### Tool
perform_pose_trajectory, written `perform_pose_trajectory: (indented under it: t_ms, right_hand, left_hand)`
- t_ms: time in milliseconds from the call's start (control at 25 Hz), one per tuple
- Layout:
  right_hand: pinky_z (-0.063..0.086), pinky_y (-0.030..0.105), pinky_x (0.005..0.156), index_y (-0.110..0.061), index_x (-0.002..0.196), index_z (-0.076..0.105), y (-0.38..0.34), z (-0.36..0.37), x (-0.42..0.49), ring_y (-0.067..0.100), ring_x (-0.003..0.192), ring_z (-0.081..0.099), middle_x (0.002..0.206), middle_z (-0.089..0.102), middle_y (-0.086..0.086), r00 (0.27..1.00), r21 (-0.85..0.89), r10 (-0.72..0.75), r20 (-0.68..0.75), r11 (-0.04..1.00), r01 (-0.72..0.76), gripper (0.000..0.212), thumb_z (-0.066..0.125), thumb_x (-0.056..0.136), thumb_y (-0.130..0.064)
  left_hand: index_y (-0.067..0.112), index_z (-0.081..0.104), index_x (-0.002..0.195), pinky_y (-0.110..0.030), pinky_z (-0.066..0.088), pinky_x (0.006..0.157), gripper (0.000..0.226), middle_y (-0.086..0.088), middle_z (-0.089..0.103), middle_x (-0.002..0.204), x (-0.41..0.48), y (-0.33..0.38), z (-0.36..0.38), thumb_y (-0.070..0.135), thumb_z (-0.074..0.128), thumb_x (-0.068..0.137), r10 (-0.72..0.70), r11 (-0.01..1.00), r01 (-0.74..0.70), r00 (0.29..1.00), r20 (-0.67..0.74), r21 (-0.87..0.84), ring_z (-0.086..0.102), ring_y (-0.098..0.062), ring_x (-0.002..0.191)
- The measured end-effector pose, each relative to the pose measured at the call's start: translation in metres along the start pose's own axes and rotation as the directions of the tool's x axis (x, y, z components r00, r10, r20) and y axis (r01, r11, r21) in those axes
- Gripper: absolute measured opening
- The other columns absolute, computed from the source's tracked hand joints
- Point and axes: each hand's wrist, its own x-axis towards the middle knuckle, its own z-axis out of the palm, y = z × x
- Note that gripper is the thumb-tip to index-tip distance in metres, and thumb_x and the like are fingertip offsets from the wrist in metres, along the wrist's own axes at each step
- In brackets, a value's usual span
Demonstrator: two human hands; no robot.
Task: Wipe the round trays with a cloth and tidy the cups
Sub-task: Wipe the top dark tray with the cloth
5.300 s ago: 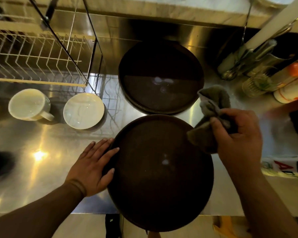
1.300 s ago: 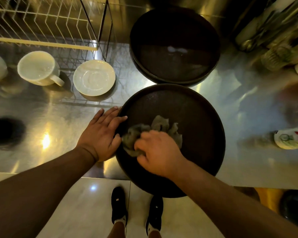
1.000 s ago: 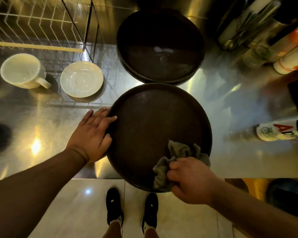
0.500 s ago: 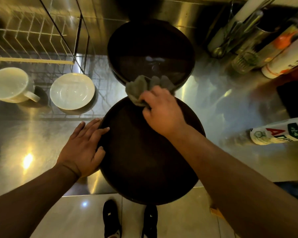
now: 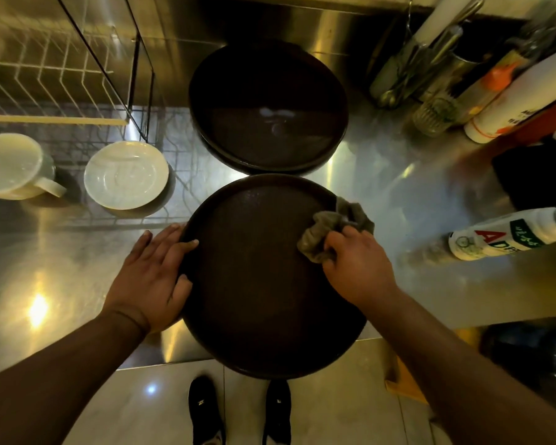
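Head view: shiny steel bench (image 5: 61,274); my left hand (image 5: 151,277) flat, open, bracing round dark tray (image 5: 257,284); right hand (image 5: 357,268) fisted around crumpled grey cloth (image 5: 331,226).

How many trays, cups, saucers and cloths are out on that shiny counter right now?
Round dark trays: 2, near tray and far tray
White cups: 1, cup
White saucers: 1, saucer
Cloths: 1, cloth, held in right hand
Total: 5

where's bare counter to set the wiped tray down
Bare steel counter lies left of the left hand, in front of the white cup and white saucer. A smaller patch lies between the near dark round tray and lying white bottle. The far right corner is crowded.
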Motion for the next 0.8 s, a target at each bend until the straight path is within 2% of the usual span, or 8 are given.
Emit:
perform_pose_trajectory:
  t_ms: [120,240,400,480,560,680,760,800]
  right_hand:
    - [0.045,0.028,0.065,-0.031,0.090,0.062,-0.015,0.006,-0.047,0.017,0.081,0.055,0.093,0.058,-0.005,0.993,0.118,0.099,0.066,0.987,-0.106,0.019,0.050,0.083,-0.044]
    - [0.050,0.030,0.070,-0.035,0.089,0.059,-0.048,0.011,-0.081,0.010,0.078,0.055,0.090,0.056,-0.010,0.977,0.244,0.133,0.168,0.955,-0.171,0.018,0.046,0.082,-0.046]
    - [0.040,0.025,0.067,-0.039,0.099,0.059,-0.113,0.022,-0.092,0.006,0.082,0.053,0.095,0.055,-0.014,0.973,0.372,0.103,0.206,0.911,-0.175,0.018,0.055,0.082,-0.043]
    - [0.040,0.027,0.065,-0.038,0.106,0.058,-0.155,0.029,-0.086,0.011,0.089,0.055,0.104,0.055,-0.010,0.974,0.417,0.033,0.222,0.900,-0.126,0.024,0.058,0.081,-0.040]
    - [0.044,0.032,0.070,-0.033,0.108,0.059,-0.191,0.036,-0.079,0.020,0.095,0.057,0.109,0.056,-0.002,0.972,0.429,-0.088,0.218,0.903,-0.014,0.027,0.059,0.081,-0.035]
    - [0.050,0.038,0.073,-0.030,0.115,0.055,-0.194,0.034,-0.075,0.025,0.100,0.057,0.113,0.053,0.001,0.968,0.414,-0.186,0.168,0.905,0.102,0.034,0.061,0.081,-0.033]
    - [0.053,0.039,0.078,-0.035,0.128,0.049,-0.172,0.033,-0.086,0.024,0.106,0.053,0.124,0.051,0.001,0.950,0.240,-0.295,0.101,0.934,0.265,0.052,0.065,0.079,-0.037]
    - [0.052,0.040,0.084,-0.038,0.134,0.046,-0.159,0.033,-0.091,0.025,0.109,0.050,0.130,0.049,0.003,0.943,0.151,-0.318,0.100,0.941,0.302,0.060,0.067,0.078,-0.039]
  left_hand:
    - [0.015,0.049,0.145,-0.050,0.011,0.126,0.068,-0.016,0.037,0.160,-0.002,0.001,-0.001,0.040,0.036,0.083,-0.004,1.000,0.004,1.000,0.006,-0.006,0.025,-0.026,0.153]
    - [0.015,0.047,0.146,-0.053,0.012,0.126,0.068,-0.016,0.035,0.162,-0.003,0.002,-0.003,0.041,0.036,0.084,-0.003,1.000,0.003,1.000,0.014,-0.009,0.023,-0.026,0.154]
    - [0.016,0.046,0.146,-0.053,0.012,0.126,0.068,-0.015,0.035,0.161,-0.003,0.002,-0.002,0.040,0.037,0.083,-0.007,1.000,0.007,1.000,0.008,0.003,0.023,-0.026,0.154]
    - [0.015,0.046,0.145,-0.052,0.013,0.126,0.068,-0.016,0.036,0.161,-0.003,0.002,0.000,0.039,0.038,0.082,-0.007,1.000,0.007,1.000,0.000,0.008,0.025,-0.027,0.153]
    - [0.015,0.046,0.145,-0.051,0.013,0.127,0.068,-0.016,0.037,0.161,-0.002,0.002,0.001,0.038,0.037,0.082,-0.009,1.000,0.009,1.000,-0.003,0.011,0.026,-0.027,0.153]
    - [0.018,0.045,0.146,-0.049,0.011,0.127,0.067,-0.014,0.036,0.161,-0.002,0.000,0.003,0.039,0.037,0.083,-0.011,1.000,0.011,1.000,-0.011,0.006,0.024,-0.024,0.153]
    - [0.021,0.043,0.147,-0.049,0.011,0.127,0.066,-0.012,0.035,0.162,-0.003,-0.002,0.005,0.040,0.038,0.084,-0.012,1.000,0.012,1.000,-0.019,0.002,0.022,-0.022,0.154]
    - [0.022,0.042,0.147,-0.049,0.011,0.127,0.065,-0.011,0.034,0.163,-0.003,-0.004,0.006,0.040,0.039,0.084,-0.010,1.000,0.010,1.000,-0.020,0.000,0.020,-0.021,0.154]
